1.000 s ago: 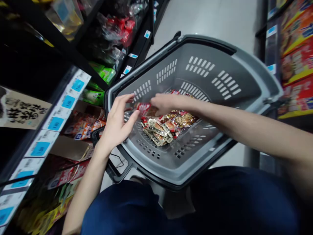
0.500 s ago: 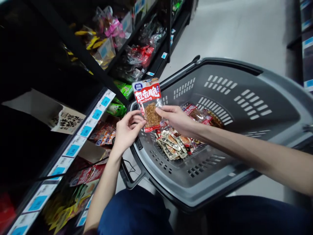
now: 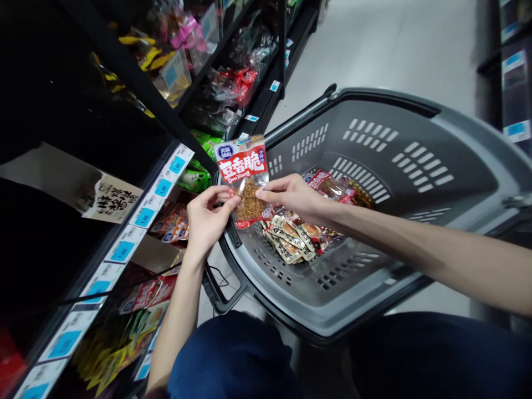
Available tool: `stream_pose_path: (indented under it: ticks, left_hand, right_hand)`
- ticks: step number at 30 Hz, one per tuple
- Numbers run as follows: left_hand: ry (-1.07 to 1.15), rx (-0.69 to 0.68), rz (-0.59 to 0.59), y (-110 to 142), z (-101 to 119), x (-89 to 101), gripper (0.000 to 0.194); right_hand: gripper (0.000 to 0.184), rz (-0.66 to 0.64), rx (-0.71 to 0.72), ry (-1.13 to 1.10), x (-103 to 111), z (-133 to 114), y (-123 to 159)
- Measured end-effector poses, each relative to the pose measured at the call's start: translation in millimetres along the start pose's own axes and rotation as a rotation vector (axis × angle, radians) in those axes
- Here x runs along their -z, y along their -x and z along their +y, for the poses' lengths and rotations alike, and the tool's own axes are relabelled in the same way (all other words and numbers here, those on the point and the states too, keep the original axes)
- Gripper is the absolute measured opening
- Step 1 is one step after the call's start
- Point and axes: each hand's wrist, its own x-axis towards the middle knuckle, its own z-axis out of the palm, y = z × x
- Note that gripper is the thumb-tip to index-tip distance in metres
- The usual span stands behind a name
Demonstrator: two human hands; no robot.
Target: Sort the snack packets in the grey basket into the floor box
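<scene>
A red and clear snack packet [image 3: 245, 180] with brown crunchy pieces inside is held up, printed side facing me, over the near left rim of a grey shopping basket [image 3: 316, 316]. My left hand [image 3: 208, 216] pinches the packet's left edge between thumb and fingers. On its right edge, my right hand [image 3: 291, 194] grips it with the thumb across the front; the fingers behind are hidden. Down in the basket lie several cream-coloured packets [image 3: 288, 238] and a red snack packet [image 3: 324, 183], partly covered by my right forearm.
Black shelves [image 3: 158, 116] with bagged snacks run along the left. A strip of blue-and-white price labels [image 3: 143, 216] edges the nearest shelf, with a torn carton flap [image 3: 112, 197] above it. More shelving [image 3: 515, 83] stands at the right, across the pale floor [image 3: 394, 44].
The packet has shifted slightly left in view, and my left thumb now lies over its front edge. My right hand keeps its grip. The whole view has moved a little.
</scene>
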Motion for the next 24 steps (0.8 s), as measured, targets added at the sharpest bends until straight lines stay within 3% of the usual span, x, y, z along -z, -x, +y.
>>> stream_pose_path:
  ticks: [8, 12, 19, 24]
  left_hand:
    - [-0.005, -0.032, 0.035, 1, -3, 2.5, 0.024]
    - [-0.012, -0.040, 0.025, 1, -3, 2.4, 0.023]
    - [0.015, -0.018, 0.022, 1, -1, 2.0, 0.023]
    - [0.013, -0.029, 0.024, 1, 0, 1.0, 0.023]
  right_hand:
    - [0.022, 0.043, 0.096, 0.074, 8, -8, -4]
    - [0.020, 0.063, 0.081, 0.069, 9, -8, -6]
    - [0.033, 0.094, 0.073, 0.070, 5, -13, -4]
    - [0.028, 0.084, 0.098, 0.074, 6, -11, -5]
